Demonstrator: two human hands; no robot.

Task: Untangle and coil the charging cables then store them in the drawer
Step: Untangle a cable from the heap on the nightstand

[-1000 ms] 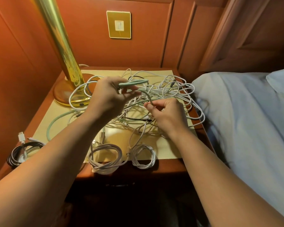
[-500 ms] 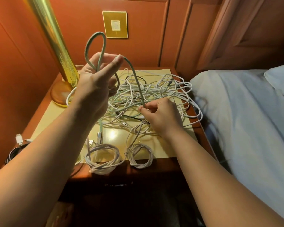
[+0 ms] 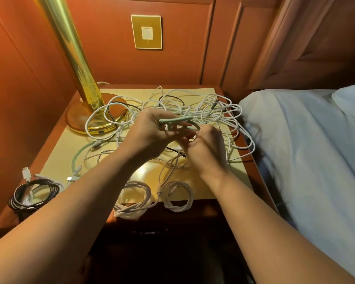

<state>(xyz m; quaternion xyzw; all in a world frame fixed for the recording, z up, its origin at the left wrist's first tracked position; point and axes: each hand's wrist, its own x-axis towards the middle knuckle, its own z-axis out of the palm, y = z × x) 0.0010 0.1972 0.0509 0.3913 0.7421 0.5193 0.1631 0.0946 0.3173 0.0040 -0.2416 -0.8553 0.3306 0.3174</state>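
Note:
A pale green cable [image 3: 175,121] is folded into a short loop above the nightstand [image 3: 55,160]. My left hand [image 3: 150,133] grips that loop, and my right hand [image 3: 206,146] pinches the same green cable just to its right. The cable's tail [image 3: 80,152] curves over the yellow top to the left. Behind both hands lies a tangle of white cables [image 3: 211,115]. Two white coils [image 3: 134,198] [image 3: 177,196] sit at the front edge. A black coil [image 3: 32,193] lies at the front left corner.
A brass lamp [image 3: 80,83] stands at the back left, its base partly under cable loops. A bed with a pale sheet [image 3: 305,150] borders the nightstand on the right. Wood panelling with a gold switch plate [image 3: 147,32] closes the back.
My left hand came down from its raised position with the green loop and now holds it low over the tangle. My right hand moved up to meet it.

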